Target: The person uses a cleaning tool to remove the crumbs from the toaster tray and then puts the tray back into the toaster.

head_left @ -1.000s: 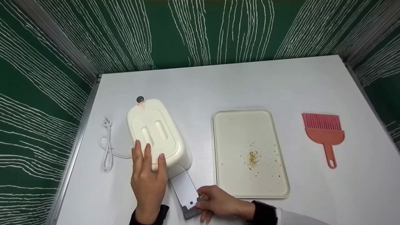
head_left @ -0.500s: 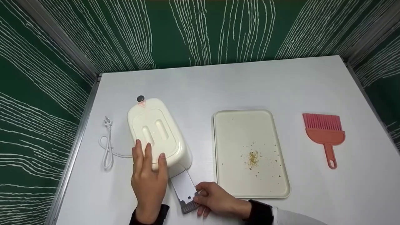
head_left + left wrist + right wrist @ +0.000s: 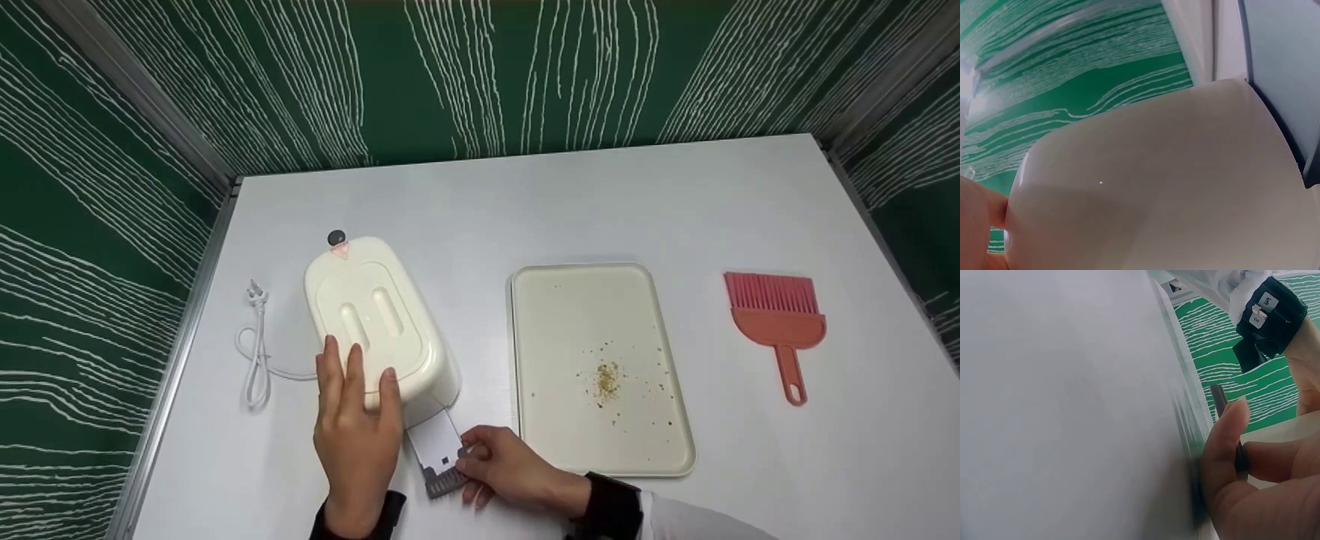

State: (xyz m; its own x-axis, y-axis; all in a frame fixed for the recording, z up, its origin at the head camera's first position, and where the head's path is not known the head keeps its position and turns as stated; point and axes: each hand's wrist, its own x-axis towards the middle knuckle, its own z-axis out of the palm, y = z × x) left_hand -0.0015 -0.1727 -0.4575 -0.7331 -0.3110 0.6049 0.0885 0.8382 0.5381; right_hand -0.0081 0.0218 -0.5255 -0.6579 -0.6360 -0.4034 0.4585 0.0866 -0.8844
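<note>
A cream two-slot toaster [image 3: 401, 352] stands on the left half of the table. My left hand [image 3: 356, 435] rests on its near end with the fingers extended over the top. From the toaster's near end sticks out a flat pale crumb tray [image 3: 433, 441] with a grey ribbed end, partly inside the body. My right hand [image 3: 510, 465] pinches the crumb tray's grey end at its right corner between thumb and fingers. Close up in the left wrist view are the toaster's end wall [image 3: 1157, 180] and the tray's flat surface [image 3: 1283, 56].
Right of the toaster lies a cream rectangular tray [image 3: 577, 315] with crumbs [image 3: 607, 381] scattered over it. A red hand brush [image 3: 780, 322] lies farther right. The toaster's white cord and plug [image 3: 258, 337] lie bundled at left. Green walls border the table.
My right hand has moved up and left, sliding the crumb tray farther into the toaster, so less of it shows. My left hand and the toaster have stayed in place.
</note>
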